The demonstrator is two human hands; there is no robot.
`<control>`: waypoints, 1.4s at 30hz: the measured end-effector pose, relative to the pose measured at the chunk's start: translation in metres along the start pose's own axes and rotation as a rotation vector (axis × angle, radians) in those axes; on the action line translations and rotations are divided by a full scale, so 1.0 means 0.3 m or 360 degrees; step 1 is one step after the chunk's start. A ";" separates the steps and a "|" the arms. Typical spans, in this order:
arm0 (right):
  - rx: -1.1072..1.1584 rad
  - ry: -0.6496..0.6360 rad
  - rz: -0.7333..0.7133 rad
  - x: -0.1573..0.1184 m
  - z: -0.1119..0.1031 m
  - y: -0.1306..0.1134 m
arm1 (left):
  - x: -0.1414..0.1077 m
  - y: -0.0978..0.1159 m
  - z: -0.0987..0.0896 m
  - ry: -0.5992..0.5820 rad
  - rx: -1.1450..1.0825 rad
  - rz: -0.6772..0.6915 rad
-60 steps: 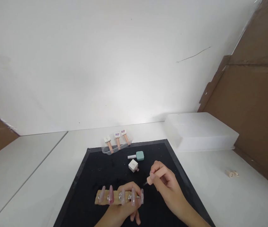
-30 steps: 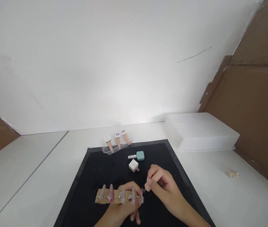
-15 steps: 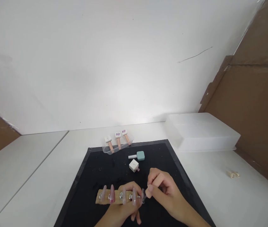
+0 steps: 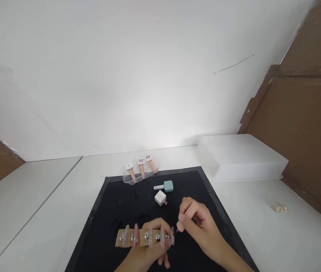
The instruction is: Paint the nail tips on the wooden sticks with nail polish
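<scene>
My left hand (image 4: pixel 156 249) is closed around a wooden strip (image 4: pixel 118 241), which carries several long false nails on small silver stands. Most of the nails are pale and translucent; the false nail (image 4: pixel 136 236) second from the left is pinker. At the strip's right end is one more false nail (image 4: pixel 172 236), seen nearly edge-on. My right hand (image 4: pixel 196 223) pinches a nail polish brush (image 4: pixel 177 231), its dark tip just right of that end nail. Its handle is mostly covered by my fingers. An uncapped white nail polish bottle (image 4: pixel 159 198) lies beyond my hands, its purplish neck towards me.
Behind the white bottle lies a mint-green bottle (image 4: pixel 168 186) with a white cap, on a black mat (image 4: pixel 112 204). A clear tray (image 4: pixel 126 180) holds three white bottles with peach caps. To the right are a translucent box (image 4: pixel 248 162) and small cream-coloured pieces (image 4: pixel 279 207).
My right hand has drawn slightly right, so the brush tip now sits apart from the end nail. The strip in my left hand has shifted slightly down and right.
</scene>
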State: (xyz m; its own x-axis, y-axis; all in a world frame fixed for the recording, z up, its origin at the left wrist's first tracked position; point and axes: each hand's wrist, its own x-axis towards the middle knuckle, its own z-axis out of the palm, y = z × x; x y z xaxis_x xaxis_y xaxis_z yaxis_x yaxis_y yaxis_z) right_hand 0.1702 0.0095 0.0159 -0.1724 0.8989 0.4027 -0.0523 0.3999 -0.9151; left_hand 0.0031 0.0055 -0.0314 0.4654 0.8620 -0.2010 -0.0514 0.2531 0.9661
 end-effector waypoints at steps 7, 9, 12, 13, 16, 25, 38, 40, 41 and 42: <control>-0.0099 -0.0065 0.0042 0.004 0.002 0.004 | 0.004 0.001 0.004 -0.0017 -0.0012 -0.0002; -0.0101 0.0012 0.0067 0.005 0.002 0.017 | 0.004 -0.012 -0.001 -0.0021 -0.0023 0.0013; -0.0079 0.0117 0.0089 0.002 0.002 0.028 | 0.007 -0.032 -0.009 -0.0048 -0.0033 -0.0002; -0.0060 0.0132 0.0092 0.001 0.002 0.027 | 0.008 -0.036 -0.011 -0.0052 -0.0034 -0.0009; -0.0001 0.0062 0.0066 0.001 0.001 0.007 | 0.007 -0.029 -0.012 -0.0034 -0.0019 -0.0005; -0.0137 -0.0134 -0.0006 0.008 0.004 -0.009 | 0.009 -0.010 -0.006 -0.0025 0.0014 -0.0019; 0.0343 0.0074 0.0172 -0.001 0.002 0.001 | 0.001 -0.003 -0.018 0.0039 -0.0013 0.0004; 0.0406 0.0094 0.0234 -0.004 -0.002 0.007 | 0.009 -0.003 -0.036 -0.0049 -0.0024 -0.0041; 0.0445 0.0099 0.0260 -0.004 -0.004 0.013 | 0.012 -0.005 -0.045 -0.0203 -0.0028 -0.0101; 0.0489 0.0100 0.0278 -0.005 -0.007 0.019 | 0.014 -0.009 -0.053 -0.0312 -0.0014 -0.0130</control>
State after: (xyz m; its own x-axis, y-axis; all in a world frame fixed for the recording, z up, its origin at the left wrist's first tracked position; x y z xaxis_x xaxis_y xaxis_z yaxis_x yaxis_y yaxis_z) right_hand 0.1722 0.0108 0.0103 -0.1442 0.9621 0.2315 -0.3222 0.1756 -0.9302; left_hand -0.0090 0.0153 -0.0375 0.6314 0.7367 -0.2421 -0.0138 0.3229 0.9463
